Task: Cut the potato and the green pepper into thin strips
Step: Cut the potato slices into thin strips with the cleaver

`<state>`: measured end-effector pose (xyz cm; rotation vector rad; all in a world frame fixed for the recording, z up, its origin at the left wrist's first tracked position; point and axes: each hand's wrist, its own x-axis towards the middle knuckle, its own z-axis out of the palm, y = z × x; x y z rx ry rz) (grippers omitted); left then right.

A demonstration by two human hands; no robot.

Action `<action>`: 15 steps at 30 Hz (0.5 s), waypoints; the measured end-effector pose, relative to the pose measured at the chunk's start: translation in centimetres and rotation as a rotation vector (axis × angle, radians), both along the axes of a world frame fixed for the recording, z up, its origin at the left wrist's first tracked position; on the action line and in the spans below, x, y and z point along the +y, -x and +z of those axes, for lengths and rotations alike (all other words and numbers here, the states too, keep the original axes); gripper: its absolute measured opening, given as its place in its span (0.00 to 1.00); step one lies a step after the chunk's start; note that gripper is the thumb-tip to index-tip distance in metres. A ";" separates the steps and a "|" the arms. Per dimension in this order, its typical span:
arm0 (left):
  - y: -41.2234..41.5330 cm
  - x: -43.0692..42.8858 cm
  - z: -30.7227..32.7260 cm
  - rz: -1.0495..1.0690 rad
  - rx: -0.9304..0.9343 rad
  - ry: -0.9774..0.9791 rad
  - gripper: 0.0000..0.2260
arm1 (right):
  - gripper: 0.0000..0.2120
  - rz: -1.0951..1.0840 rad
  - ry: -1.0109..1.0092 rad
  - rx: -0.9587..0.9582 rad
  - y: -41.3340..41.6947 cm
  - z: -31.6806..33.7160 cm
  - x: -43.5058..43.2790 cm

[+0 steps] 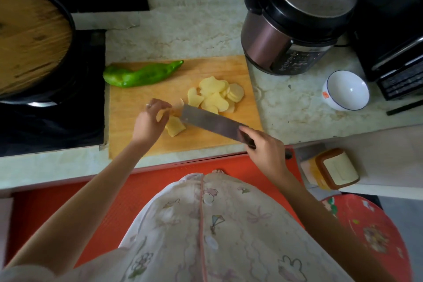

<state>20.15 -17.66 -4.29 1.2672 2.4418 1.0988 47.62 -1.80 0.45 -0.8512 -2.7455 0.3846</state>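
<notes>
Left fingers (pixel 161 106): curled, tips bunched above the small stack; blur hides whether they pinch a slice or only steady it.
Left hand (pixel 148 121): arched over the work, probably to keep knuckles toward the blade.
Right hand (pixel 263 146): wrapped firmly round the cleaver handle, close to the blade's heel, likely for control.
Cleaver (pixel 212 121): slanted across the board, its front end just beside the left fingertips.
Small stack (pixel 175 128): a few overlapped potato slices, mid-board, apparently layered so one cut gives several strips.
Fanned slices (pixel 215 96): the remaining potato, beyond the blade, waiting; no strips visible yet.
Green pepper (pixel 142 74): whole, at the board's far left corner, well apart from the knife.
Cutting board (pixel 137 142): on the counter's near edge.
Bowl (pixel 345 90): white, right of the board, plausibly for finished strips.
</notes>
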 end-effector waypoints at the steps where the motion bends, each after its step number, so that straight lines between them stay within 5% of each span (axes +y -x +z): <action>1: -0.4 -1.1 -0.6 -0.075 0.055 0.008 0.09 | 0.19 -0.027 0.108 -0.036 0.5 0.3 -0.6; 4: -1.7 -2.9 -2.3 -0.216 0.164 0.022 0.15 | 0.14 -0.065 0.392 -0.065 2.8 1.0 -2.3; 8: -2.3 -2.9 -4.2 -0.245 0.252 0.009 0.16 | 0.23 0.128 0.578 -0.067 5.6 1.1 -4.8; 15: -1.5 -2.1 -5.1 -0.232 0.384 -0.112 0.08 | 0.19 0.127 0.359 -0.086 8.3 -0.3 -8.6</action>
